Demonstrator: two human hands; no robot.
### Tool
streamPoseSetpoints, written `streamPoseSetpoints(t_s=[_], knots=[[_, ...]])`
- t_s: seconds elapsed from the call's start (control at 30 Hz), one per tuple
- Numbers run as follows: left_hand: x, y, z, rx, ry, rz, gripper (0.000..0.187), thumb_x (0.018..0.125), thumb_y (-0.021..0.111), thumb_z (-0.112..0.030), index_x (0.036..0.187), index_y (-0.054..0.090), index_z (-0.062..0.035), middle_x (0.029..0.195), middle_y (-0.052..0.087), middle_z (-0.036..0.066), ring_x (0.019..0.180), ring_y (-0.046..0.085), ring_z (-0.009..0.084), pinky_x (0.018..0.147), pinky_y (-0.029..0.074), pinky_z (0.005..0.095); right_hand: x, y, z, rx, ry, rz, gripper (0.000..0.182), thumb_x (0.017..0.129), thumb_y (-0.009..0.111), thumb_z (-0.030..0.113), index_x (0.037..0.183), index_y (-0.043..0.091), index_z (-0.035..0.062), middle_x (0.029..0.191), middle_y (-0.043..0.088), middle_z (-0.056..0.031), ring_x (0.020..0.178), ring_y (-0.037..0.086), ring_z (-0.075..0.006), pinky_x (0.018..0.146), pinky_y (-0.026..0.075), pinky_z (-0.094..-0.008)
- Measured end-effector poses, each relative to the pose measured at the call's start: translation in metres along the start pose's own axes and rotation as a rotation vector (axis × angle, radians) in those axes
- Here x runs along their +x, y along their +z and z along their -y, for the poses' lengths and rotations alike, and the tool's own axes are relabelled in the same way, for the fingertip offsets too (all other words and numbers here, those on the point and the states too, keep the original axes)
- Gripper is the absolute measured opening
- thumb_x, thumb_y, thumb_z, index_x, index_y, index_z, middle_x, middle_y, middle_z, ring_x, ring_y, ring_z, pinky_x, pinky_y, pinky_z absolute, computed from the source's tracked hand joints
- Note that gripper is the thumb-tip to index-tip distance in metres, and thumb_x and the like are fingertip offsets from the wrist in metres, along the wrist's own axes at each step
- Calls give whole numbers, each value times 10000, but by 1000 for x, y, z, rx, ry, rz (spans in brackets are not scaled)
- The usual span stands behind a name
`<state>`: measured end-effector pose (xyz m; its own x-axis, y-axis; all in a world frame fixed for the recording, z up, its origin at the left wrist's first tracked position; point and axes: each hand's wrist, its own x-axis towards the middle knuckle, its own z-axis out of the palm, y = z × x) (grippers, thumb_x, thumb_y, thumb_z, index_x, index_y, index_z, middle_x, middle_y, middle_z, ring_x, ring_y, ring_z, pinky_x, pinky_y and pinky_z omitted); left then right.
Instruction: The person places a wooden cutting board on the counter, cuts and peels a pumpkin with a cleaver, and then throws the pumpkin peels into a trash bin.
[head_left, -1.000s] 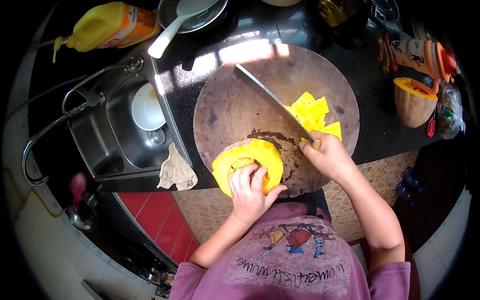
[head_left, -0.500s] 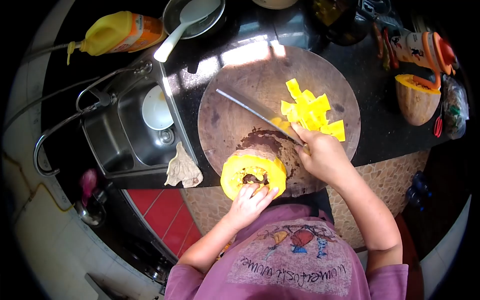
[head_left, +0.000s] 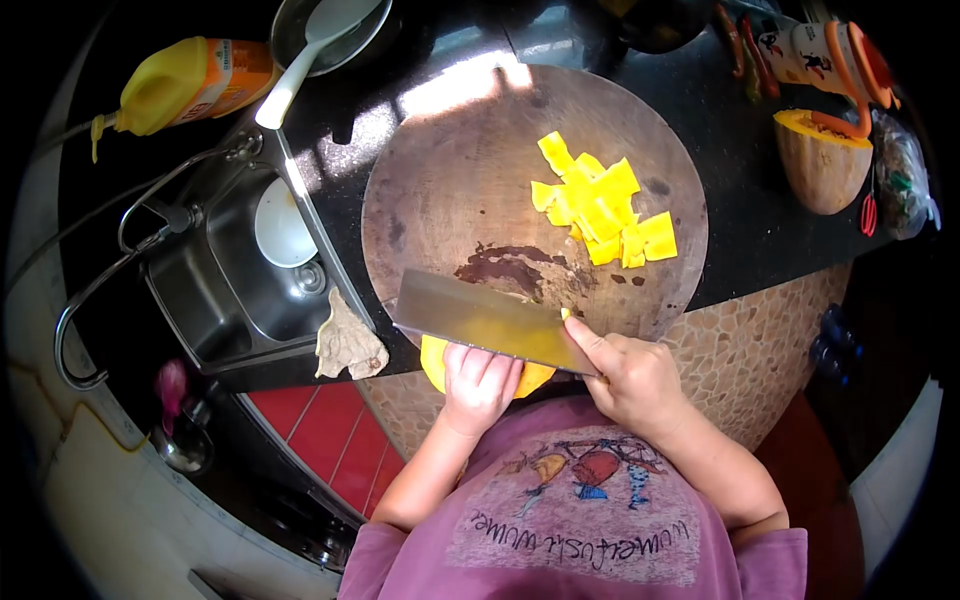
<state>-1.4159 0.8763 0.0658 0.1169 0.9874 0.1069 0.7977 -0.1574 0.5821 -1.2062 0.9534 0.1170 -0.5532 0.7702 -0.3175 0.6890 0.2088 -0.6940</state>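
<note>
My right hand (head_left: 625, 375) grips the handle of a broad cleaver (head_left: 480, 320), whose blade lies flat-side up across the near edge of the round wooden cutting board (head_left: 450, 170). Under the blade sits a yellow pumpkin piece (head_left: 435, 358), mostly hidden by the cleaver. My left hand (head_left: 480, 385) holds that pumpkin piece from the near side, fingers against the blade's edge. A heap of cut yellow pumpkin pieces (head_left: 600, 205) lies on the right half of the board.
A steel sink (head_left: 235, 290) with a white dish (head_left: 283, 223) and a curved tap (head_left: 90, 290) is at left. A brown peel scrap (head_left: 347, 340) lies on its corner. A yellow bottle (head_left: 185, 80), a pan with a white ladle (head_left: 310, 50) and a half pumpkin (head_left: 820, 165) stand around.
The cleaver swung from beside the cut pieces down to the near edge, over the pumpkin piece. My right hand moved toward me. The left hand kept hold of the pumpkin.
</note>
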Motion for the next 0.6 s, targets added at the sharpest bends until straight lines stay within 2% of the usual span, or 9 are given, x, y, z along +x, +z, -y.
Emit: streamPoseSetpoints(t_s=[0.07,0.17,0.27,0.47,0.6], knots=[[7,5,1,-3,-6,-8,331,652,760,25,973,690,-15,1031,651,131,987,618,340,909,468,437,-5,8,0,-6,7,12,560,784,683,130,1326,542,102,672,571,-86,570,617,-268,523,514,-405],[8,12,7,-104,-7,-34,349,642,763,39,979,686,-13,992,660,130,920,636,343,844,500,432,-7,12,-1,-4,17,9,540,800,676,137,1324,549,104,668,566,-84,561,612,-268,522,512,-403],[1,16,15,-113,6,-28,337,669,769,37,990,686,-21,963,670,121,862,654,325,783,522,418,-9,14,-3,13,16,13,522,807,672,137,1315,558,104,664,560,-85,557,609,-269,521,510,-405],[2,20,17,-252,-52,-59,315,698,801,8,988,695,-51,949,678,95,857,659,282,772,525,382,-10,16,-2,2,9,33,539,798,675,136,1322,555,101,662,558,-86,563,611,-271,523,508,-405],[3,20,17,-176,-32,-77,339,677,810,16,989,697,-52,934,677,92,846,655,278,765,524,372,-10,14,1,-8,15,36,523,803,672,134,1313,564,94,660,559,-86,565,613,-272,526,508,-405]])
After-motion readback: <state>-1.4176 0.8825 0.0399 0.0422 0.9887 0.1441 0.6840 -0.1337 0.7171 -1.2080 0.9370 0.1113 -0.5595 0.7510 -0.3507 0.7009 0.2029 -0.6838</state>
